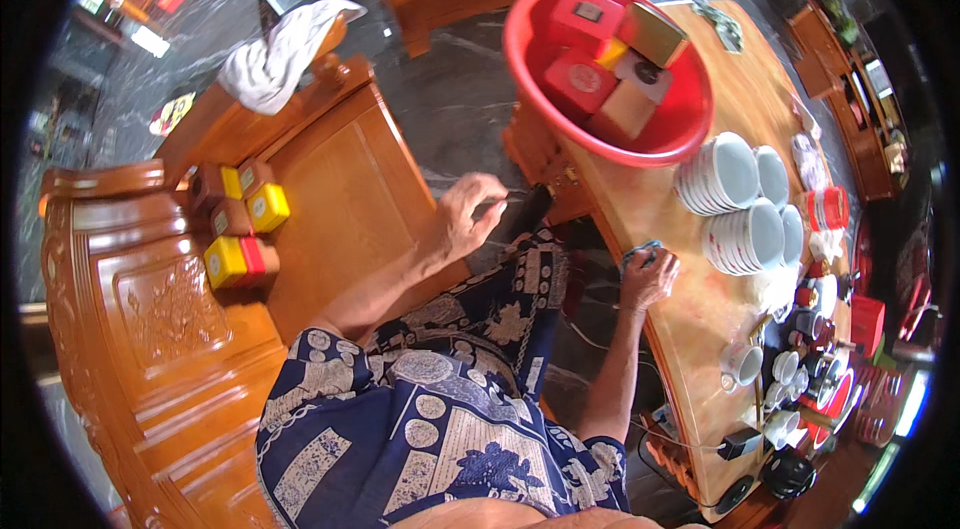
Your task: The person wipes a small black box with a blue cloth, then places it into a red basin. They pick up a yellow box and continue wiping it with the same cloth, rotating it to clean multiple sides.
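My right hand (649, 277) grips a bluish cloth (640, 251) at the near edge of the wooden table (682, 334). Only a little of the cloth shows past the fingers. In the air between the wooden bench and the table is my left hand (471, 215), its fingers curled apart with nothing in them. Stacks of white bowls (739, 173) stand on the table beyond my right hand. Farther along, a red plastic basin (525, 101) overhangs the table edge and holds several boxes, among them a red box (577, 83).
Small boxes, one a yellow box (268, 208), sit on the carved wooden bench (345, 176). A grey cloth (277, 64) drapes its armrest. Nearer me on the table are a white cup (742, 362), several small teacups (785, 368) and a black adapter (740, 444) with a cable.
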`<act>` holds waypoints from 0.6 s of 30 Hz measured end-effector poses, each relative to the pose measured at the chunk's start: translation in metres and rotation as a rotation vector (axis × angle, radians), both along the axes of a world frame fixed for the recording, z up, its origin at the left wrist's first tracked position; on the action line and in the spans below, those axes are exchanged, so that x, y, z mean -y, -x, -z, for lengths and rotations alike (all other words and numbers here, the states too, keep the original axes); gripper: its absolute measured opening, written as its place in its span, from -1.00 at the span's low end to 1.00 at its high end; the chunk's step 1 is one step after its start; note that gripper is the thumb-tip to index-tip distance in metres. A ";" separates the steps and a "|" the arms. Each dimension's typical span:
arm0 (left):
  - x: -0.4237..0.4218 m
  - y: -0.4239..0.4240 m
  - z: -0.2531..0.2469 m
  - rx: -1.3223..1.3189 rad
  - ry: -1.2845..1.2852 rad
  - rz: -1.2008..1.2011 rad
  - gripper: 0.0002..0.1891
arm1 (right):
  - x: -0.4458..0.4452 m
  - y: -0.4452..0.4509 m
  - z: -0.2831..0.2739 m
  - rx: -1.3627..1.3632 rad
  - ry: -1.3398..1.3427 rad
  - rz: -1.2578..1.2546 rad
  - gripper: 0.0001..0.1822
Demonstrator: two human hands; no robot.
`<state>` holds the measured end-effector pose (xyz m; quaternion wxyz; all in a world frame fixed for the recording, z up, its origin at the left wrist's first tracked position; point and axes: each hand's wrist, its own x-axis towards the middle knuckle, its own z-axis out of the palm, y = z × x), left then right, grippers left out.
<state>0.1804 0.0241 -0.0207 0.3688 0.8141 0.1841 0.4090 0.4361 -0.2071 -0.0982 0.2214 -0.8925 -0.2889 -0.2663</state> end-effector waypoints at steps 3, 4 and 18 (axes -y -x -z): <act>0.021 0.073 0.041 -0.101 0.258 -0.166 -0.90 | 0.012 -0.011 0.013 -0.093 0.057 0.011 -0.83; 0.021 0.099 0.047 -0.155 0.292 -0.203 -0.91 | 0.015 -0.014 0.015 -0.115 0.053 0.027 -0.83; -0.041 0.353 0.151 -0.262 0.099 -1.159 -0.75 | -0.025 0.101 -0.032 -1.673 -1.096 -0.358 -0.59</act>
